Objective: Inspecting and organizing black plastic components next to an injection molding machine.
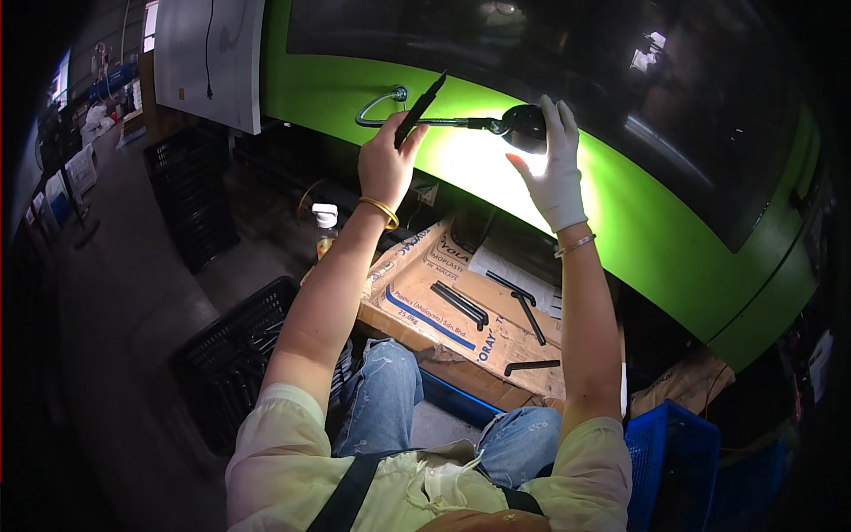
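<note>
My bare left hand (pixel 385 168), with a yellow bangle at the wrist, is closed on a slim, black, pointed tool (pixel 429 100) that tilts up to the right. Its exact kind is unclear. Behind these fingers runs the bent metal gooseneck (pixel 367 113) of a work lamp; whether they touch it I cannot tell. On my right hand (pixel 560 182) is a white glove with the thumb tip bare. Its fingers and thumb grip the lit black lamp head (pixel 525 129). Several black L-shaped rods (pixel 459 306) lie below on a cardboard sheet (pixel 403 321).
A green machine (pixel 683 257) with a dark window stands ahead. Black crates (pixel 191 195) are stacked at left, and another black crate (pixel 253 324) sits lower. Beside the cardboard is a clear bottle with a white cap (pixel 325 215). Blue crates (pixel 678 443) stand at lower right.
</note>
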`<state>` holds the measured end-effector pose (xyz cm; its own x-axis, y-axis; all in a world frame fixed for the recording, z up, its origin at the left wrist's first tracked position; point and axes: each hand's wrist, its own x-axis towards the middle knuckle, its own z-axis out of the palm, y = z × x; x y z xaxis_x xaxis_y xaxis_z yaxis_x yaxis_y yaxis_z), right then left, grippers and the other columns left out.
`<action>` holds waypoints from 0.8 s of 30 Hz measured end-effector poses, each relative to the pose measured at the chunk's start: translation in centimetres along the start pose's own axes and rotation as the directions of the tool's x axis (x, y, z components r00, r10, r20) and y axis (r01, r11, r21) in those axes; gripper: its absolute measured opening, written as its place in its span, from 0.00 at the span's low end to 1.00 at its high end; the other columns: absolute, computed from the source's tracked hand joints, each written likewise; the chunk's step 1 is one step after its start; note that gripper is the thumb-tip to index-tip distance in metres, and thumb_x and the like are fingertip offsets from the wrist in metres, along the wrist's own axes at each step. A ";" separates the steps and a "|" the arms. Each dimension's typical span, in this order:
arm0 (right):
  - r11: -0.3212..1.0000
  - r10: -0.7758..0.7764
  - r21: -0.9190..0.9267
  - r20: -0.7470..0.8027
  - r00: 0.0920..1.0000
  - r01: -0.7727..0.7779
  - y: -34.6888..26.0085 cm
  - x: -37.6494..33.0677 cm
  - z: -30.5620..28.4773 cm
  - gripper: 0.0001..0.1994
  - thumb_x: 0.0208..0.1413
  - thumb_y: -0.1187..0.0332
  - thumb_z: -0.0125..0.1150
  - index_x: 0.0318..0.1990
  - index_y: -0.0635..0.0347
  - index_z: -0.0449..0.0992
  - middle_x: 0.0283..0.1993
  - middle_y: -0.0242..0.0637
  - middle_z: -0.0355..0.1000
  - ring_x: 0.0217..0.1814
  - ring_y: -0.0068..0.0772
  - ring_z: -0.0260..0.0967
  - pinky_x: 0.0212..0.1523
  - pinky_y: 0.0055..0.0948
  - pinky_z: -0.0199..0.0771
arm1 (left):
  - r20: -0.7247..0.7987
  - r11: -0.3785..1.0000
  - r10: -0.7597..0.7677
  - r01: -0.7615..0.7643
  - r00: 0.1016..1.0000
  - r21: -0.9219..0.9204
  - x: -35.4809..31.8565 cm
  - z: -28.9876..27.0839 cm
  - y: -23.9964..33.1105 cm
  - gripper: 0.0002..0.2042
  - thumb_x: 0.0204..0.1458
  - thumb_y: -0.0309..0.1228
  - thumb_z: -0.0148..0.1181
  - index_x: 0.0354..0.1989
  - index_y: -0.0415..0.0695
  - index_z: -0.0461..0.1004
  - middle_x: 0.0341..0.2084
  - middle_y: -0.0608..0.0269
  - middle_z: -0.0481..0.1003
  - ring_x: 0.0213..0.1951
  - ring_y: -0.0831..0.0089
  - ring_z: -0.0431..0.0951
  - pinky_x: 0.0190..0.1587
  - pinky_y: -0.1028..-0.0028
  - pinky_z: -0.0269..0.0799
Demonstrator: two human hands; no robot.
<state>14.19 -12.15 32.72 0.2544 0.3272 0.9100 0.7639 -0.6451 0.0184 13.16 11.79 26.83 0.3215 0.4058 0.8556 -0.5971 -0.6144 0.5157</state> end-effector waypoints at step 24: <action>0.478 0.665 -0.479 0.745 -0.052 -0.736 23.2 -45.5 -3.0 0.24 0.54 0.49 0.55 0.47 0.62 0.79 0.50 0.50 0.76 0.53 0.49 0.73 0.57 0.37 0.68 | 0.412 0.990 -0.132 0.138 0.902 0.016 -17.8 -4.0 -3.4 0.13 0.65 0.31 0.47 0.52 0.39 0.72 0.30 0.73 0.67 0.24 0.87 0.57 0.26 0.83 0.53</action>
<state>18.54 -44.08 -7.01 0.9365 0.0682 -0.3440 -0.1061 -0.8799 -0.4632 6.52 9.41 9.62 0.6712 0.1684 0.7219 -0.5353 -0.5635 0.6292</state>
